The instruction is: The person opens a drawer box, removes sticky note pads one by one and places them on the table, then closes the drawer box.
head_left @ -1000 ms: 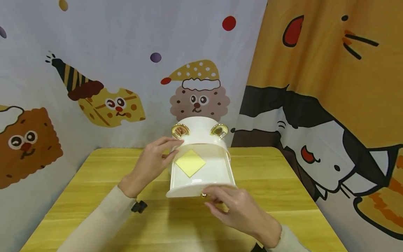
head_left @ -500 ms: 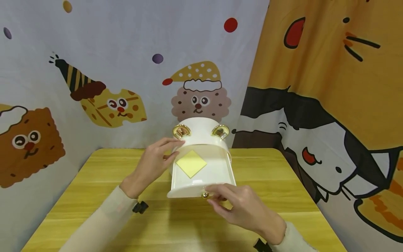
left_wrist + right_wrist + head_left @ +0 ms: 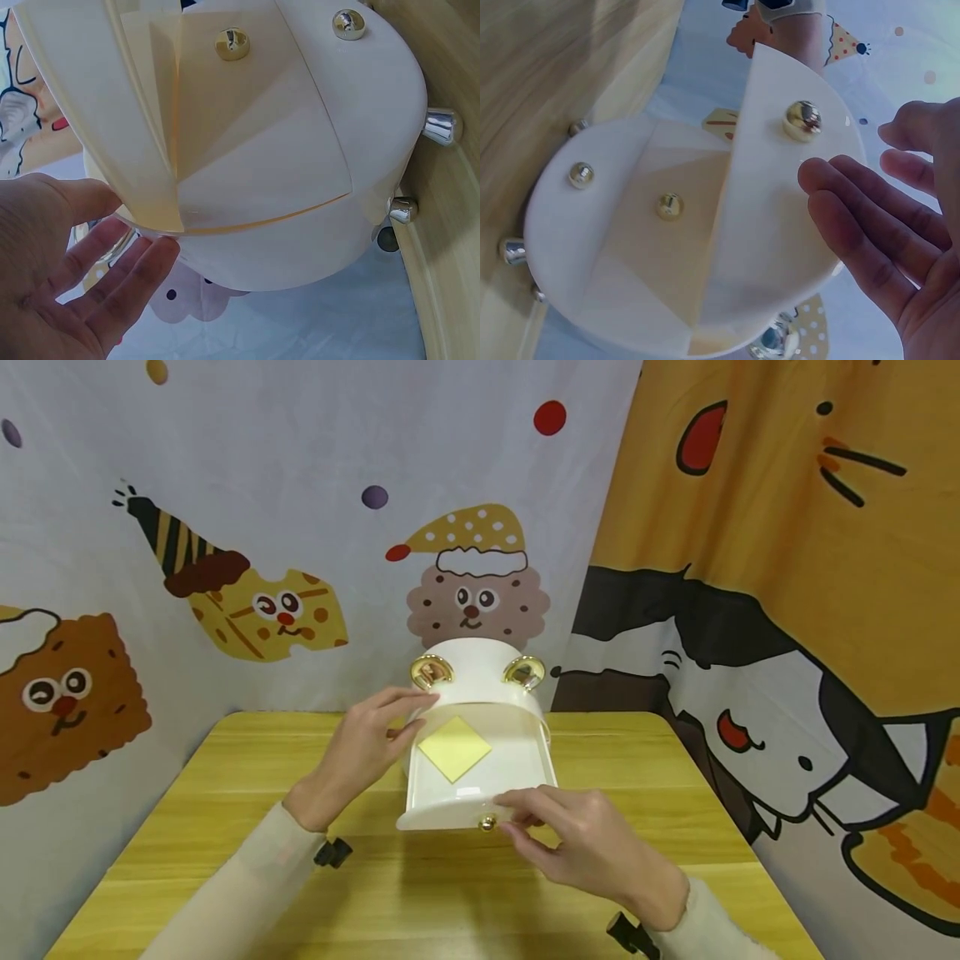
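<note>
A white, rounded drawer cabinet (image 3: pixel 480 670) with gold ear-like rings on top stands on the table. Its top drawer (image 3: pixel 517 756) is pulled out, and a yellow sticky-note pad (image 3: pixel 454 749) lies inside at the left. My left hand (image 3: pixel 367 735) rests its fingertips on the cabinet's left side, beside the drawer opening; the left wrist view shows thumb and fingers spread and loosely bent there. At the drawer front, my right hand (image 3: pixel 581 835) is just right of the gold knob (image 3: pixel 487 822). The right wrist view shows its fingers extended near the drawer front, off the knob (image 3: pixel 802 121).
Two lower drawer fronts with gold knobs, including the middle knob (image 3: pixel 670 206), show in the wrist views. The cabinet stands on short metallic feet (image 3: pixel 442 126). The wooden table (image 3: pixel 300 877) meets a cartoon-printed curtain (image 3: pixel 285 460) behind it.
My right hand has come off the drawer knob and shifted slightly right. The left hand, the drawer and the sticky-note pad hold their places.
</note>
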`<act>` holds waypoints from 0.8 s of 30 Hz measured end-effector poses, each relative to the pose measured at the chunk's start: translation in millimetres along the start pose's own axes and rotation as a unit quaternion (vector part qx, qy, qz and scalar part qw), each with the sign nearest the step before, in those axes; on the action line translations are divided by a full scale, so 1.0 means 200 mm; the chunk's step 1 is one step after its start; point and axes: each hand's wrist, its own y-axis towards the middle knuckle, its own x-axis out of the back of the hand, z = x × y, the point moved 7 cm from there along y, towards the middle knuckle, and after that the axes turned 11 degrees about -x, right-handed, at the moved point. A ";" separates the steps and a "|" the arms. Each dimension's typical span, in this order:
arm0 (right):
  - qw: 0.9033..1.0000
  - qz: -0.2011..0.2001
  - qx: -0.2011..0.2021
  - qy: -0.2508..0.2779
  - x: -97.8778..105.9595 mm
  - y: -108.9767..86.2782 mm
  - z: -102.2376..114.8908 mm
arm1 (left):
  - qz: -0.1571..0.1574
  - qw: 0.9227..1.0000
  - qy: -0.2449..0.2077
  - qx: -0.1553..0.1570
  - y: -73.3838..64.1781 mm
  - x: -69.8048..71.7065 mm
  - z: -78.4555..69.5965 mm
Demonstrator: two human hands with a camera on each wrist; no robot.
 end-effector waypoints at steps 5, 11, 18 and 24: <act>1.000 0.003 -0.003 0.015 0.05 0.04 0.00 | -0.006 1.000 0.004 -0.007 0.01 0.01 0.00; 1.000 0.004 0.000 0.029 0.11 0.08 -0.01 | -0.016 1.000 0.012 -0.019 0.03 0.03 -0.02; 0.998 0.022 -0.038 0.042 0.17 0.14 -0.07 | -0.020 0.999 0.012 -0.026 0.04 0.02 -0.03; 0.998 0.041 -0.039 0.039 0.19 0.21 -0.13 | -0.017 0.999 0.019 -0.024 0.04 0.03 -0.03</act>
